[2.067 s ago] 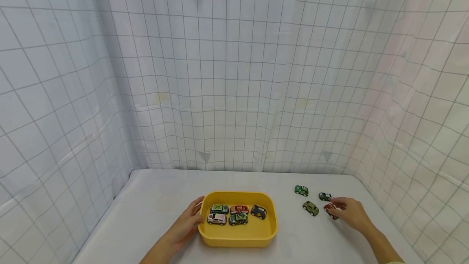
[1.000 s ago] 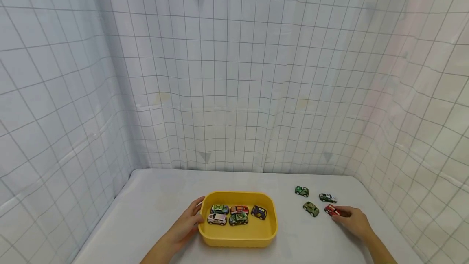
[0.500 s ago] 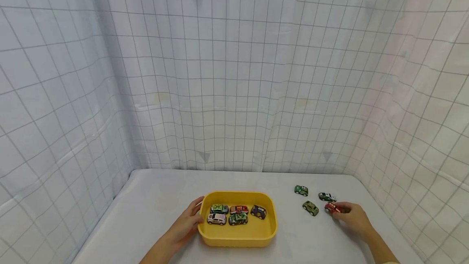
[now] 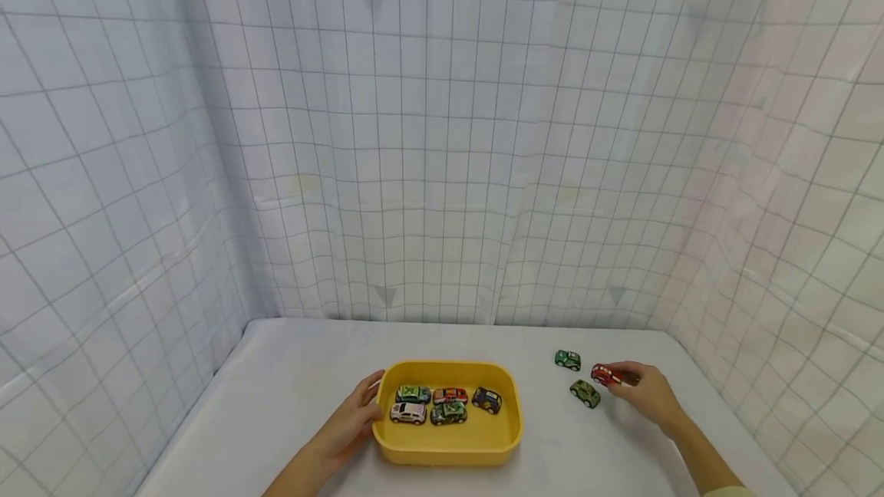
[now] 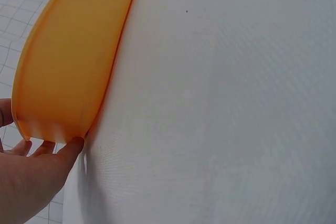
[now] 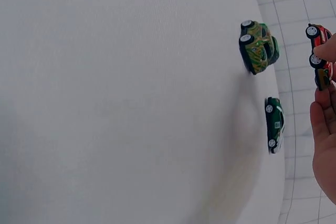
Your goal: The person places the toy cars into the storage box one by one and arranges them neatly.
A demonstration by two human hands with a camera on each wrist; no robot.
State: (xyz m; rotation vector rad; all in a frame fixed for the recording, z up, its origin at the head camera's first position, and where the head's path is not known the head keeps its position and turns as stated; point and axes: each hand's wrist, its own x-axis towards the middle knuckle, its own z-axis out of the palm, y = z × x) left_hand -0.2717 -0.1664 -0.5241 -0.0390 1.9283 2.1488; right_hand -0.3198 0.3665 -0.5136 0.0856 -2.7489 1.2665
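Observation:
My left hand point(image 4: 354, 422) grips the left end of a yellow plastic bin point(image 4: 449, 457), its thumb and fingers around the wall in the left wrist view. Inside the bin stand several toy cars: a white one point(image 4: 408, 413), green ones, an orange-red one point(image 4: 450, 396) and a dark blue one point(image 4: 486, 399). My right hand point(image 4: 649, 397) pinches a red toy car point(image 4: 602, 374) between thumb and fingers, raised off the table in the right wrist view. Near it are a camouflage toy car point(image 4: 585, 393), a green toy car point(image 4: 568, 360) and a green-and-white toy car point(image 6: 274, 125), hidden in the head view.
The table point(image 4: 304, 374) has a white cover. White gridded curtains point(image 4: 442, 175) hang along its back and both sides, the right one close beyond my right arm.
My right hand has taken hold of the red toy car, lifted it and moved left and away from me, covering the green-and-white car. My left hand and the bin have stayed put.

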